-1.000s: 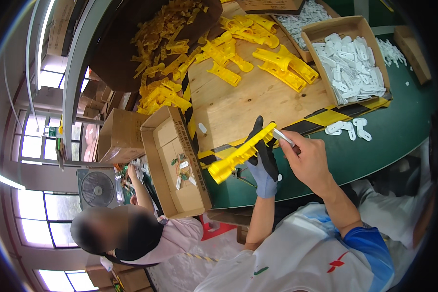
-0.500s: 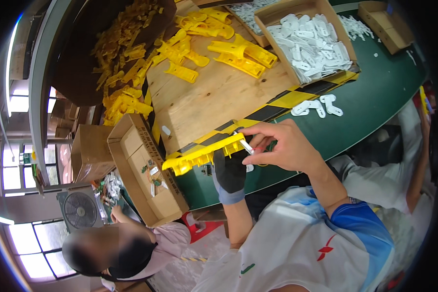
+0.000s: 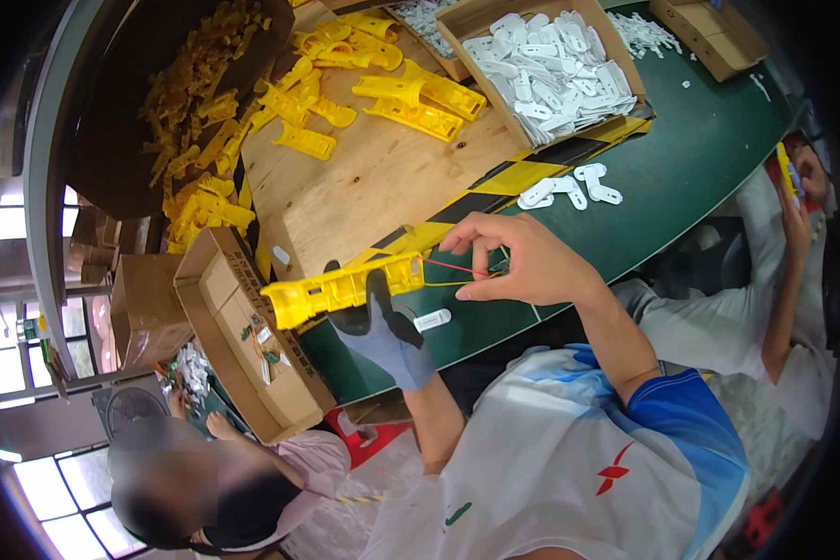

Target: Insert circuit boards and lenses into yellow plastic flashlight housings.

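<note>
My left hand (image 3: 387,341), in a grey-and-black glove, grips a long yellow plastic shell (image 3: 341,291) with its ribbed hollow side showing. Thin red and yellow wires (image 3: 455,269) run from the shell's right end to my bare right hand (image 3: 537,263). The fingers of that hand are curled around the wires, thumb and fingertips pointing at the shell. A small green circuit board (image 3: 500,265) shows partly behind the fingers. On the green table just below the shell lies a white oblong plastic piece (image 3: 432,320).
Beyond my hands, a wooden board (image 3: 336,196) edged with black-yellow tape carries several yellow shells (image 3: 420,98). A carton (image 3: 633,79) of white pieces stands far right; loose white pieces (image 3: 569,189) lie nearer. At left is a shallow carton (image 3: 299,392) with small electronics. Co-workers sit on both sides.
The white piece pinched by my right hand at the shell's end is no longer in those fingers. The shell has turned to show more of its inside, and wires now stretch to my right hand.
</note>
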Tool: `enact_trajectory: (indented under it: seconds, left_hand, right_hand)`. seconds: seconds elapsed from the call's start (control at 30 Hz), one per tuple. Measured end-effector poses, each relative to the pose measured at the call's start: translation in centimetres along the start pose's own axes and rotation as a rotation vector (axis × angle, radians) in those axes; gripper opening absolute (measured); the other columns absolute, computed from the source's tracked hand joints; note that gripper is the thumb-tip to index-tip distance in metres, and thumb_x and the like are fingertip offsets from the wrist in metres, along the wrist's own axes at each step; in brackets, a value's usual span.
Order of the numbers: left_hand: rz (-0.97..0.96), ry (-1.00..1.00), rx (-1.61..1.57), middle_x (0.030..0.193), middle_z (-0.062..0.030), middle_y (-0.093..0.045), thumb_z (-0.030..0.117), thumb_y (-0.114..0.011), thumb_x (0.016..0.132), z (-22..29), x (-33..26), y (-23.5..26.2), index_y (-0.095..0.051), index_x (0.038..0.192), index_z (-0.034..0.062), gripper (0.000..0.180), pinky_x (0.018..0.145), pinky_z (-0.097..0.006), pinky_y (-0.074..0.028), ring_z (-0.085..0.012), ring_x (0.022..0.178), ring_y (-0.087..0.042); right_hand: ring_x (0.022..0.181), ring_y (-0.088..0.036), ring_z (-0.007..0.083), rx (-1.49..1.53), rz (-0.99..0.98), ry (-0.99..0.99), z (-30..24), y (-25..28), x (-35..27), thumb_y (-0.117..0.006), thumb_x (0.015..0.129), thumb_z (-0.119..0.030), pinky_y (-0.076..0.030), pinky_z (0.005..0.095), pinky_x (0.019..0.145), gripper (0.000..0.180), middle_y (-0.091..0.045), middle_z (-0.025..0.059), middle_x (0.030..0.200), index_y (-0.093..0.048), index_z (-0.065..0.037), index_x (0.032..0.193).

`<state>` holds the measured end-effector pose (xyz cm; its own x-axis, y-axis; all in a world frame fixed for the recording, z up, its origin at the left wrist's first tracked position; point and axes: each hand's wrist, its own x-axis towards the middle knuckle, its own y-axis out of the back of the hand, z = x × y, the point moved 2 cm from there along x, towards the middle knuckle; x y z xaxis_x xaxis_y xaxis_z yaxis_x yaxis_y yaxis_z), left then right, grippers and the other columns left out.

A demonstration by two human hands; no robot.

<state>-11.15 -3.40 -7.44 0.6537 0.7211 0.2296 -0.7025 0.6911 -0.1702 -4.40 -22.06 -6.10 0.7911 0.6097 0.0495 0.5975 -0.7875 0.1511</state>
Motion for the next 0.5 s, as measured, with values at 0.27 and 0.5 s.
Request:
enact_trajectory:
  seconds: [0.27,0.5]
  left_hand:
    - [0.048,-0.003,-0.128,0.126,-0.0112,-0.056,-0.007,-0.068,0.082,-0.6,1.5,-0.2,-0.044,0.133,-0.0017,0.056,0.092,-0.03,-0.05,-0.0181,0.106,-0.057]
    - [0.106,-0.07,-0.116,0.115,-0.0092,-0.057,-0.003,-0.065,0.087,-0.1,2.5,1.2,-0.049,0.125,-0.0022,0.041,0.09,-0.029,-0.05,-0.0151,0.1,-0.057]
  right_hand:
    - [0.08,-0.063,0.0117,0.414,-0.065,-0.069,1.0,-0.3,-1.5,-0.082,0.068,0.0,-0.049,0.0235,0.074,0.05,-0.058,0.0072,0.111,-0.06,-0.001,0.112]
    - [0.079,-0.06,0.0076,0.501,-0.04,-0.022,2.5,-0.2,-1.3,-0.078,0.074,-0.003,-0.049,0.022,0.071,0.042,-0.059,0.0037,0.108,-0.06,-0.001,0.112]
